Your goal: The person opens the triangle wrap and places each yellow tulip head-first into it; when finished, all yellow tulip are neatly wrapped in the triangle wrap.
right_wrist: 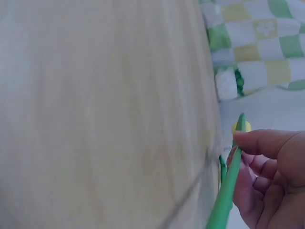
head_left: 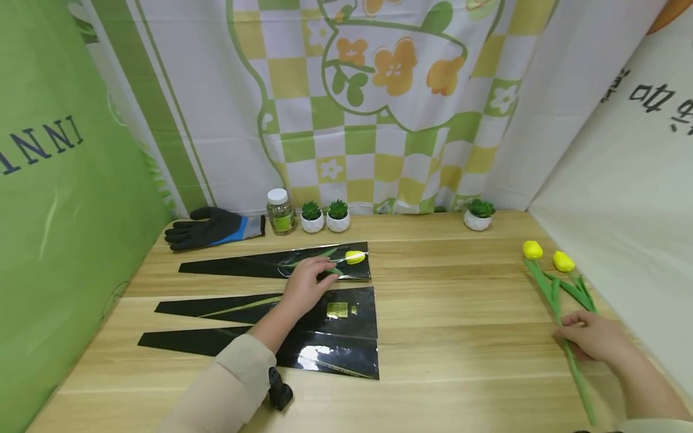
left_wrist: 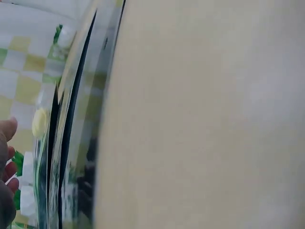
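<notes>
In the head view my right hand (head_left: 592, 340) pinches the green stem of a yellow artificial tulip (head_left: 533, 250) at the table's right side. The right wrist view shows thumb and fingertips closed on that stem (right_wrist: 229, 183). A second yellow tulip (head_left: 563, 261) lies beside it. My left hand (head_left: 308, 282) is over the farthest black wrapping sleeve (head_left: 233, 265), fingers loosely bent and holding nothing. Inside that sleeve's clear front lies another yellow tulip (head_left: 354, 257). Two more black sleeves, a middle one (head_left: 357, 307) and a near one (head_left: 357, 358), lie closer to me.
Along the back stand a dark work glove (head_left: 211, 228), a white-lidded jar (head_left: 281, 213), two potted succulents (head_left: 312, 218) and, farther right, a third one (head_left: 478, 216). A small black object (head_left: 280, 391) is by my left sleeve. A checked curtain (head_left: 379, 138) hangs behind the wooden table (head_left: 449, 337).
</notes>
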`<state>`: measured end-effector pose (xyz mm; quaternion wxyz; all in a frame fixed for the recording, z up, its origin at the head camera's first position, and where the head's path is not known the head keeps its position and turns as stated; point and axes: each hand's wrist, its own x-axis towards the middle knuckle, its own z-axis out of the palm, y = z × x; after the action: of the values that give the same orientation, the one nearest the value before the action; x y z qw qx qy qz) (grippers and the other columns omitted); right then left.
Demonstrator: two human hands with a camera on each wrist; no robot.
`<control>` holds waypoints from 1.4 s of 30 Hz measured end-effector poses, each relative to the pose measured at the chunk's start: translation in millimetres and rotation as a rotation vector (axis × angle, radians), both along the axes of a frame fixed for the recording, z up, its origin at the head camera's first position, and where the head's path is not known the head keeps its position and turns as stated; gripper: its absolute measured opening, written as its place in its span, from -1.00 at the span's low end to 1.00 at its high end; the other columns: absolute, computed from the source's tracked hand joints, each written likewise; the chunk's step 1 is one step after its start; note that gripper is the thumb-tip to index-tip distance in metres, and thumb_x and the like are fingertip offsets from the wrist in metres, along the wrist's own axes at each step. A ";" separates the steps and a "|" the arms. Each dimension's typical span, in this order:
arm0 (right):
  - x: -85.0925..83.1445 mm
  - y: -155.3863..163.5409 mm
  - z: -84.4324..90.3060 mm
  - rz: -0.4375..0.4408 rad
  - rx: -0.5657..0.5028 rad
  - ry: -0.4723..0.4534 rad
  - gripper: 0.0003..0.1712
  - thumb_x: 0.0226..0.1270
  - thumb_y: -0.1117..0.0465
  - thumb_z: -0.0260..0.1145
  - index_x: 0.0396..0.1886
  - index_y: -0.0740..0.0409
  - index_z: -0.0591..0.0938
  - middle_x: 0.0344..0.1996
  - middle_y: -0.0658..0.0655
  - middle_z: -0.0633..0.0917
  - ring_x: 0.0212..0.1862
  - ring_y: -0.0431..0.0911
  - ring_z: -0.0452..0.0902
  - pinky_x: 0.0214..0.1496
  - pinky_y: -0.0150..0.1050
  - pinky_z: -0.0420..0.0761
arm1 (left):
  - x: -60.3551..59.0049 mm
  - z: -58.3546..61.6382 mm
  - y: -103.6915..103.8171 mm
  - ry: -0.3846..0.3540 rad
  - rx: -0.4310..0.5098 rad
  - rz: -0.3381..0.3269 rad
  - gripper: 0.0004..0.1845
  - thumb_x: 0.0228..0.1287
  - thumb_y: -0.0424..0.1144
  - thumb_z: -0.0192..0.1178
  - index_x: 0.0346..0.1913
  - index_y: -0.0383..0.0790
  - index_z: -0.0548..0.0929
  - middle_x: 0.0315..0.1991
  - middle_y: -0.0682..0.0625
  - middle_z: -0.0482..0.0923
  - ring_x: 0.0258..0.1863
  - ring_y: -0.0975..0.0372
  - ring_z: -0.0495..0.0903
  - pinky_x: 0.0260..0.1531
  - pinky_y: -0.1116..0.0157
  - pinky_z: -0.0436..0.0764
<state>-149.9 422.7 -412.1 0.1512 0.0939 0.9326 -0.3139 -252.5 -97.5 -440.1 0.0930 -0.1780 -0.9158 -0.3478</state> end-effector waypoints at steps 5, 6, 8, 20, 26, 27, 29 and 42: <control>-4.8 -23.1 7.5 -0.027 -0.180 0.001 -0.35 0.51 0.05 0.10 0.24 0.57 0.25 -0.34 0.02 0.57 -0.37 -0.27 0.51 -0.30 -0.38 0.70 | 12.6 -5.3 6.4 0.033 -0.020 -0.045 -0.72 0.28 -0.18 0.31 -0.02 -0.24 0.74 0.06 -0.11 0.65 0.17 -0.04 0.52 0.21 -0.02 0.51; -5.9 -28.6 8.8 -0.026 -0.195 0.008 -0.35 0.52 0.05 0.08 0.26 0.56 0.24 -0.33 0.03 0.57 -0.36 -0.27 0.52 -0.29 -0.38 0.70 | 14.7 -6.7 8.0 0.035 -0.027 -0.053 -0.73 0.27 -0.18 0.32 -0.03 -0.23 0.75 0.04 -0.10 0.65 0.16 -0.03 0.52 0.21 -0.02 0.51; -8.9 -40.0 10.7 -0.034 -0.231 0.021 -0.33 0.53 0.04 0.07 0.29 0.55 0.23 -0.32 0.03 0.57 -0.37 -0.26 0.54 -0.29 -0.37 0.71 | 18.6 -9.9 11.4 0.025 -0.038 -0.065 -0.73 0.28 -0.17 0.32 -0.02 -0.21 0.75 0.04 -0.08 0.65 0.16 -0.01 0.53 0.20 -0.01 0.52; -30.9 -97.7 5.8 -0.100 -0.474 0.130 -0.33 0.54 0.03 0.08 0.34 0.47 0.21 -0.30 -0.12 0.57 -0.33 -0.35 0.57 -0.21 -0.44 0.71 | 35.3 -26.0 27.4 0.039 -0.087 -0.114 -0.75 0.25 -0.17 0.33 -0.07 -0.20 0.76 0.07 -0.09 0.64 0.13 0.02 0.57 0.19 0.05 0.54; -37.0 -119.0 1.0 -0.148 -0.576 0.153 -0.38 0.52 0.08 0.11 0.32 0.43 0.22 -0.35 -0.19 0.54 -0.32 -0.39 0.53 -0.20 -0.47 0.71 | 38.2 -30.7 29.5 0.041 -0.128 -0.105 -0.74 0.25 -0.13 0.33 -0.08 -0.18 0.76 -0.02 -0.04 0.67 0.07 0.08 0.59 0.12 0.10 0.59; -37.6 -122.5 0.1 -0.156 -0.594 0.158 -0.40 0.52 0.09 0.11 0.31 0.42 0.23 -0.36 -0.21 0.55 -0.33 -0.40 0.53 -0.21 -0.47 0.70 | 38.2 -31.3 29.7 0.039 -0.138 -0.105 -0.74 0.25 -0.12 0.33 -0.08 -0.17 0.76 -0.02 -0.04 0.67 0.06 0.08 0.59 0.11 0.10 0.59; -38.9 -129.7 -1.7 -0.184 -0.652 0.172 -0.46 0.51 0.13 0.12 0.28 0.40 0.25 -0.39 -0.24 0.58 -0.33 -0.41 0.54 -0.22 -0.49 0.70 | 38.4 -32.0 30.0 0.033 -0.147 -0.107 -0.74 0.26 -0.12 0.33 -0.08 -0.18 0.77 -0.02 -0.04 0.67 0.06 0.08 0.59 0.12 0.10 0.59; -48.5 -177.1 -11.8 -0.457 -1.024 0.233 -0.84 0.47 0.29 0.14 -0.07 0.11 0.33 -0.50 -0.20 0.65 -0.39 -0.38 0.64 -0.21 -0.53 0.68 | 39.2 -37.1 29.2 0.101 -0.208 -0.111 -0.78 0.28 -0.10 0.31 -0.14 -0.12 0.80 -0.05 -0.01 0.67 0.02 0.10 0.59 0.10 0.15 0.58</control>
<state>-198.4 245.6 -423.9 0.0020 0.1729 0.6280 -0.7588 -213.3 -68.3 -477.2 0.1008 -0.2544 -0.9299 -0.2459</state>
